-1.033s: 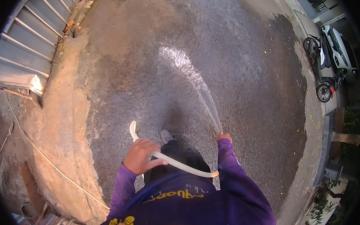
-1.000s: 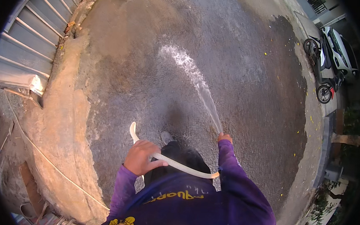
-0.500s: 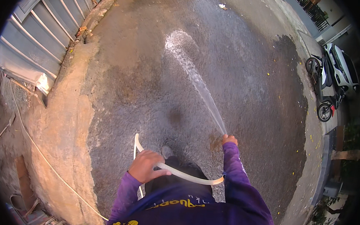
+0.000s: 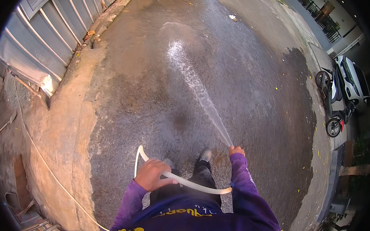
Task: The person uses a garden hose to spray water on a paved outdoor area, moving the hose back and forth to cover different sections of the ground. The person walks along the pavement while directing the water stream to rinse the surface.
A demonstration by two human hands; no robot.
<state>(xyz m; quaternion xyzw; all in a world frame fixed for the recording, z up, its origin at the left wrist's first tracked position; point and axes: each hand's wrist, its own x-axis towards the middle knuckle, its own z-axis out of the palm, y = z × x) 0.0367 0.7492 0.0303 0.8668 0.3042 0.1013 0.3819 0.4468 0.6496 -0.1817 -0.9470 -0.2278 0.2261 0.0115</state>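
Observation:
A pale, flexible water hose [image 4: 195, 185] curves across the front of my body. My left hand [image 4: 152, 175] is closed round it, and a bent loop of the hose sticks up just beyond that hand. Further right, my right hand [image 4: 237, 151] is closed at the hose's outlet end; the end itself is hidden by the fingers and sleeve. From there a jet of water [image 4: 203, 95] shoots forward and to the left, breaking into white spray on the wet asphalt [image 4: 253, 107].
On the left stands a grey metal fence [image 4: 57, 27] beside a concrete strip [image 4: 70, 151], with the hose trailing along it. At right are a parked motorcycle [image 4: 332, 101] and a white car [image 4: 348, 79]. My shoe [image 4: 206, 155] stands on wet ground. White litter [image 4: 232, 17] lies ahead.
My right shoe and leg have come into view ahead of my body. The water still lands ahead left, its splash slightly lower in view. Both hands keep their hold on the hose.

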